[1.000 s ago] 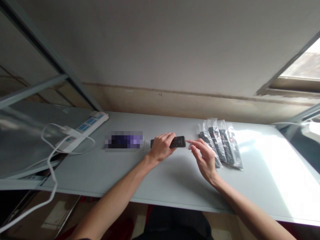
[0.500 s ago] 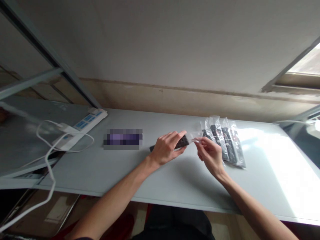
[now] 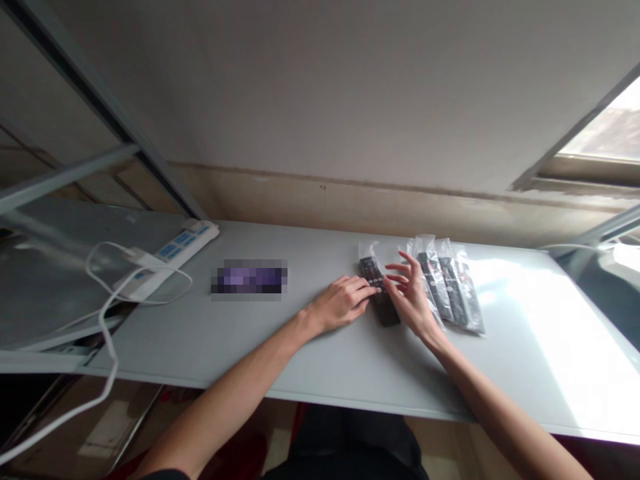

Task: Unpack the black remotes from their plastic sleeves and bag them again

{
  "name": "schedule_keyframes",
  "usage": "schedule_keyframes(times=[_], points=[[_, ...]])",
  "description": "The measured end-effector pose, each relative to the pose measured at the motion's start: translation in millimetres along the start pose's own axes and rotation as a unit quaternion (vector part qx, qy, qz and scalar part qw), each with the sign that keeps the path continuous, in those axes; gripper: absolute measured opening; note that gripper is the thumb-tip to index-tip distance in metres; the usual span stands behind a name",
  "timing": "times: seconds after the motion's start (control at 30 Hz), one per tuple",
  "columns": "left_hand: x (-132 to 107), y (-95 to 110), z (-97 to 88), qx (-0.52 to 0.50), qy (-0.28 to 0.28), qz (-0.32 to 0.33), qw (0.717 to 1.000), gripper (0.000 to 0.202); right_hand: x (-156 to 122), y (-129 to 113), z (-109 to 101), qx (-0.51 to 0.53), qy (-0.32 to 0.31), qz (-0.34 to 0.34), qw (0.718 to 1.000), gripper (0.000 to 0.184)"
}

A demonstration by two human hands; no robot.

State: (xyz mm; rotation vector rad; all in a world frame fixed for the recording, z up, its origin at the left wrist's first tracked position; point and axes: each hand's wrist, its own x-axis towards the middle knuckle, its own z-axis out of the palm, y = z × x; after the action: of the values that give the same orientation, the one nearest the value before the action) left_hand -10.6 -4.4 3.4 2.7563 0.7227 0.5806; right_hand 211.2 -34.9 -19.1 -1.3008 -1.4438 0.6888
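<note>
A black remote control (image 3: 380, 293) in a clear plastic sleeve lies on the table between my hands, its sleeve end pointing to the wall. My left hand (image 3: 345, 299) rests at its left side, fingers stretched out and index fingertip touching it. On the other side my right hand (image 3: 411, 297) is open, its fingers apart and the thumb side close to the remote's right edge. Directly right of that hand, several more bagged black remotes (image 3: 455, 290) lie side by side, slightly overlapping. My right hand partly hides the nearest of them.
On the left of the grey table (image 3: 240, 347) a white power strip (image 3: 173, 257) holds a charger with a looping white cable (image 3: 107, 333). A pixelated purple object (image 3: 249, 277) lies left of my hands. Metal frame bars (image 3: 95, 93) rise at the left.
The bagged remote went from being held in my left hand, with my right hand pinching its sleeve, to lying on the table beside the others. Both hands' fingers have loosened.
</note>
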Motion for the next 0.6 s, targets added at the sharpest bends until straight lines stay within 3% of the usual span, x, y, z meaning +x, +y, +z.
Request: schedule_keyframes(times=[0.13, 0.33, 0.5, 0.6], points=[[-0.3, -2.6, 8.4, 0.003, -0.005, 0.015, 1.0, 0.034, -5.7, 5.7, 7.7, -0.16, -0.052, -0.105, 0.98, 0.046], [-1.4, -7.9, 14.8, 0.012, -0.012, -0.029, 0.999, 0.051, -10.4, -15.4, 5.3, -0.236, -0.005, -0.206, 0.95, 0.063], [-3.5, -8.7, 17.6, -0.006, -0.01, -0.031, 0.999, 0.059, -14.0, -48.5, -4.0, -0.206, 0.058, -0.328, 0.92, 0.067], [-4.0, -8.1, 19.7, 0.0, -0.005, -0.025, 1.0, 0.054, -18.0, -65.2, -12.8, -0.15, 0.044, -0.335, 0.929, 0.052]])
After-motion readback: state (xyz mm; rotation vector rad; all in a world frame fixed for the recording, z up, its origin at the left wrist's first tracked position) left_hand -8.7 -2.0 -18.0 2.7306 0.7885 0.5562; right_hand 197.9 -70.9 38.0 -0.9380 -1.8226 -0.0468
